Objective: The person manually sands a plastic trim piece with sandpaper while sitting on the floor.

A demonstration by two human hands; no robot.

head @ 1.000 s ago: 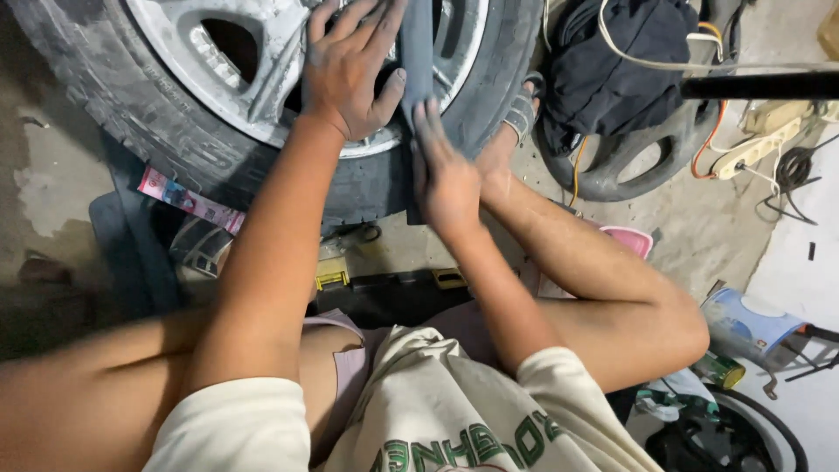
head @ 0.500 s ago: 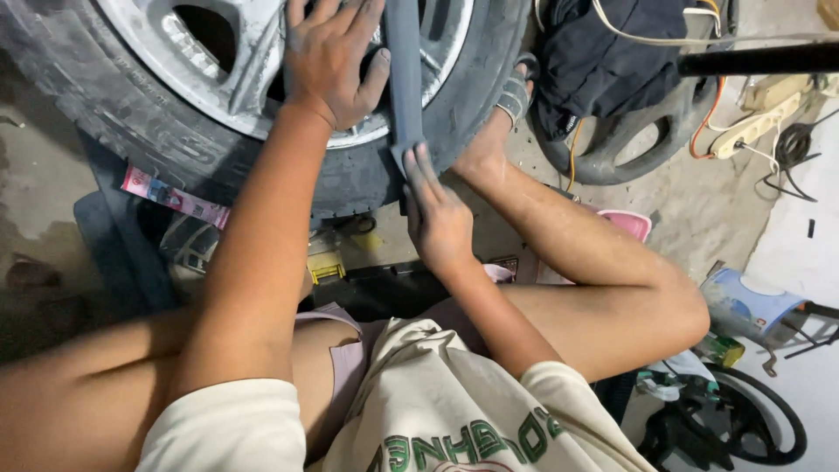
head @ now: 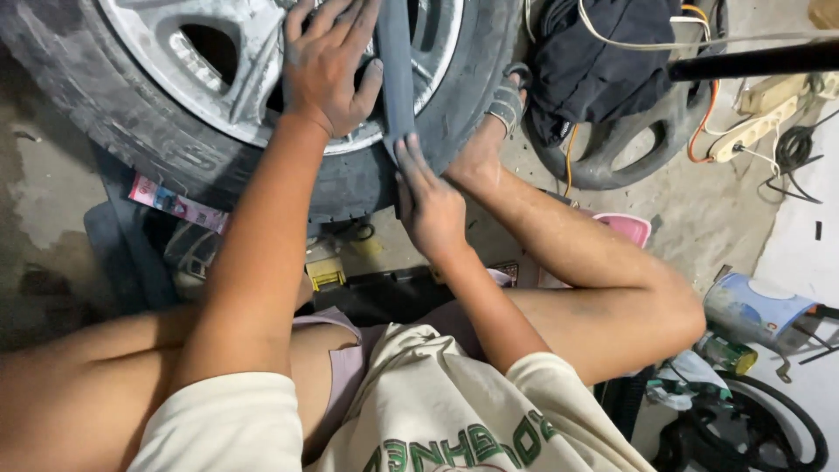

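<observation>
The left hand point(head: 328, 65) lies flat, fingers spread, on the silver wheel rim point(head: 227, 70), gripping nothing. At its 4 o'clock the right hand point(head: 428, 201) pinches the lower end of a grey strip point(head: 395, 70) laid across rim and tyre point(head: 131, 131). Since half a second ago, the right hand has slid slightly down. Open concrete floor point(head: 690, 210) lies at 3 o'clock.

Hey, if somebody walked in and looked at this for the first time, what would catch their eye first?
The big car wheel at top left, silver rim inside a dusty black tyre. Both hands are on it: the left hand lies flat on the rim, and the right hand holds the lower end of a grey strip running up across the rim. To the right, a dark steering wheel lies on the concrete floor among cables.
</observation>
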